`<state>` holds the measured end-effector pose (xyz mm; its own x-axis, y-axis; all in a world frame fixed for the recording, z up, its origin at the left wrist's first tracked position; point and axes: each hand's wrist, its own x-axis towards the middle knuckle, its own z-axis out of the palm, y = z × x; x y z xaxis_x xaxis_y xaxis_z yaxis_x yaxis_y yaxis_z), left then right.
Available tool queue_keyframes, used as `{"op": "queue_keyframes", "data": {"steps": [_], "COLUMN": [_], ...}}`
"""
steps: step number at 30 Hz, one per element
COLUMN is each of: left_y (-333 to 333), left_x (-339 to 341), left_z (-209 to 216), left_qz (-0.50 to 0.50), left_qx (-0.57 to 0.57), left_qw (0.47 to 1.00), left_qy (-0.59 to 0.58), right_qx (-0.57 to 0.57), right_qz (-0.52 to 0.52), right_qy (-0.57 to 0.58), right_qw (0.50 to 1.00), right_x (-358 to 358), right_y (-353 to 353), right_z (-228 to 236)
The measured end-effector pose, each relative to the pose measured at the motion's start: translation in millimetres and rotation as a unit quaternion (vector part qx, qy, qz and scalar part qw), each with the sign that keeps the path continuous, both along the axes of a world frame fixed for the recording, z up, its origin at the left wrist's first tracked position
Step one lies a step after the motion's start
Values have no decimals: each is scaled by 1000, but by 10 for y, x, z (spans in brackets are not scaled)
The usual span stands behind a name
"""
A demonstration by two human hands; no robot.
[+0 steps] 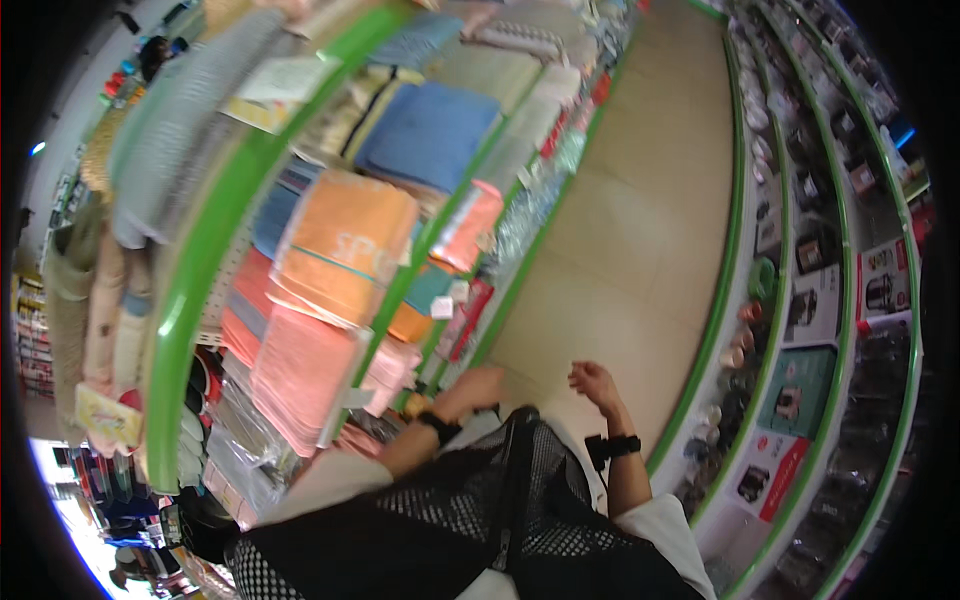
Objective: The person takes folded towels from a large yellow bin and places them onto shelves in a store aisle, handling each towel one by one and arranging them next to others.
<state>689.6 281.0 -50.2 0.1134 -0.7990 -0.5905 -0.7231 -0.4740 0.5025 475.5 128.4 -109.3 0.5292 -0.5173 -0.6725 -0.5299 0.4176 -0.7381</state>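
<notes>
My left hand (474, 388) hangs in front of my body, near the lower end of the towel shelves. It is smeared by motion, so its fingers do not show clearly. My right hand (594, 384) is raised over the aisle floor, its fingers curled in, with nothing visible in them. Both wrists wear black bands. Closest to my left arm lie folded pink towels (305, 375). Above them sits an orange towel stack (345, 240) with a thin band round it, and farther off a folded blue towel (428, 135).
Green-edged shelves (215, 240) of towels line the left side. Pale tiled floor (640, 190) runs between the two rows. Shelves on the right hold boxed cookware (768, 470), a green box (797, 388), cups and glassware. Clear plastic packages (245, 440) lie low at left.
</notes>
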Motion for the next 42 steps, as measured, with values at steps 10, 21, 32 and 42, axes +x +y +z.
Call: {"op": "queue_keyframes", "data": {"steps": [10,21,32,42], "left_y": [-1466,-1281,-1692,-2033], "left_x": [-147,-858,-405,1009], "left_z": [-670,-712,-454,-907], "left_qz": [-52,263,547,830], "left_qx": [-39,-43,-162,-307], "left_qw": [997,961,819,424], "left_qy": [-40,-73,-59,191], "right_qx": [85,-130,-69,16], "right_qz": [-57,230,242,-15], "right_qy": [85,62,-67,48], "right_qw": [991,962,966,999], "right_x": [-1010,-1293,-1009,-1563], "right_y": [-850,-3101,-3495,-4027], "right_z": [-647,-852,-447,-489]}}
